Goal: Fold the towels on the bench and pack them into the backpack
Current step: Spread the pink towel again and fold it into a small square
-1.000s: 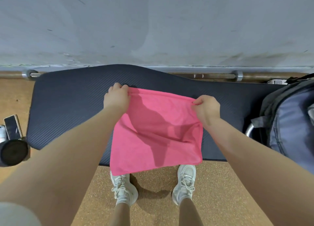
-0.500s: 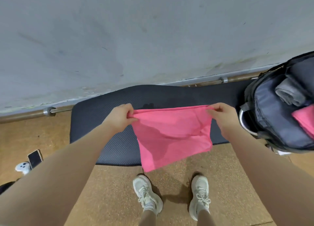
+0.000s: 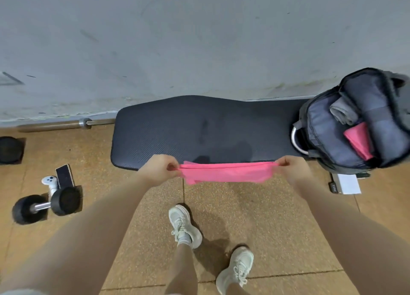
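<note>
In the head view, a thin pink cloth towel (image 3: 226, 174) is held stretched between two grips, just in front of the near long edge of the black padded table (image 3: 199, 126) and above the tan floor. The left hand (image 3: 158, 169) is curled with thumb and fingers pinched on the towel's left end; the right hand (image 3: 292, 169) is pinched in the same way on its right end. The towel's long axis is seen to run left to right, parallel to the table's near edge, with the cloth hanging in a narrow folded band between the grips. An open grey fabric backpack (image 3: 328, 139) is stood at the table's right end, just beyond the right hand, with a rolled grey towel (image 3: 342, 112) and a folded pink towel (image 3: 359, 139) already inside. The right hand is judged the nearer to the opening, so the packing move would be carried rightward and away from the body.
</note>
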The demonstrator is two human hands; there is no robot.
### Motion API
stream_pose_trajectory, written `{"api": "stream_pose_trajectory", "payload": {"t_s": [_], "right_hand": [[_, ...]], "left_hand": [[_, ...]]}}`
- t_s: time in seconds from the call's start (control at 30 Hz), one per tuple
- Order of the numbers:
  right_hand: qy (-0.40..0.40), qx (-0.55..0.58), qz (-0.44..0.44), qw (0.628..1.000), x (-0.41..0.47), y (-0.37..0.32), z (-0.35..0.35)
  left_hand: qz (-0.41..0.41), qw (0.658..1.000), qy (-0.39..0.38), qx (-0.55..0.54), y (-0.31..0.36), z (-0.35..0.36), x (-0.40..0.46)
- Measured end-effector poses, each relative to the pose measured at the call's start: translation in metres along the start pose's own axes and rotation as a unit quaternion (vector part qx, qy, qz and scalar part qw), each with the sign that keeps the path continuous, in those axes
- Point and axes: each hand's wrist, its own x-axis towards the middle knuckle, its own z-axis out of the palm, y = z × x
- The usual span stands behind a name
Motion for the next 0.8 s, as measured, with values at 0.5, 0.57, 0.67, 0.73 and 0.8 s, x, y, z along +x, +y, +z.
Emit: {"api": "stream_pose_trajectory", "payload": {"t_s": [0.5,0.57,0.67,0.73,0.8], "right_hand": [[0.081,-0.034,0.009,0.996,0.124,-0.051,0.072],[0.090,-0.036,0.014,0.995,0.155,-0.059,0.084],[0.083,-0.031,0.022,0.996,0.194,-0.074,0.098],[0.088,-0.051,0.013,0.995,0.214,-0.082,0.104],[0.117,-0.079,-0.008,0.990,0.231,-0.090,0.109]], "left_hand": [[-0.104,0.984,0.144,-0.026,-0.045,-0.008,0.132],[-0.090,0.986,0.137,0.008,-0.060,-0.013,0.164],[-0.078,0.986,0.148,0.017,-0.076,-0.025,0.207],[-0.069,0.984,0.159,0.033,-0.080,-0.032,0.232],[-0.061,0.981,0.176,0.052,-0.082,-0.041,0.254]]}}
